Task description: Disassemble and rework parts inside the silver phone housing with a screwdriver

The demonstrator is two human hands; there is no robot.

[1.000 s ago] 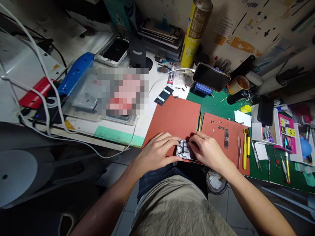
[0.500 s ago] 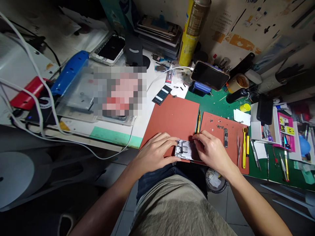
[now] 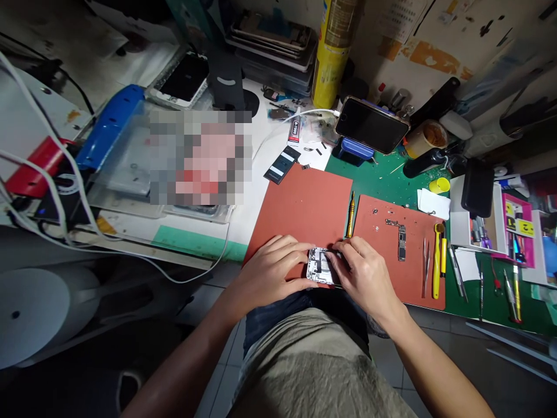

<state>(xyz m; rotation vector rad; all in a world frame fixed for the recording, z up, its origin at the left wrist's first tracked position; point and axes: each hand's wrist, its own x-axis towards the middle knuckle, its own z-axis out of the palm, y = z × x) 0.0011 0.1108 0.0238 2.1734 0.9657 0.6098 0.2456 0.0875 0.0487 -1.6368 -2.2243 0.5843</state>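
Observation:
An opened phone housing (image 3: 316, 268), its silvery inside facing up, lies at the front edge of the red-brown mat (image 3: 304, 203). My left hand (image 3: 276, 270) holds its left end between thumb and fingers. Over the right part of the housing, my right hand (image 3: 363, 267) has thumb and fingertips pinched together; whatever is between them is hidden. That hand also covers much of the housing's right end. Just beyond it lies a gold screwdriver (image 3: 350, 215). To the right, a bare phone logic board (image 3: 401, 241) rests on a second red-brown mat (image 3: 387, 278).
Tweezers (image 3: 425, 270) and a yellow brush (image 3: 437, 261) lie right of the board. A propped phone (image 3: 372, 128) stands at the back near a yellow can (image 3: 333, 64). A phone battery (image 3: 282, 165) lies back left. White cables (image 3: 143, 258) hang at the left edge.
My right hand has shifted left over the phone housing, covering more of its inside. My left hand keeps its hold on the left end. The view has turned slightly.

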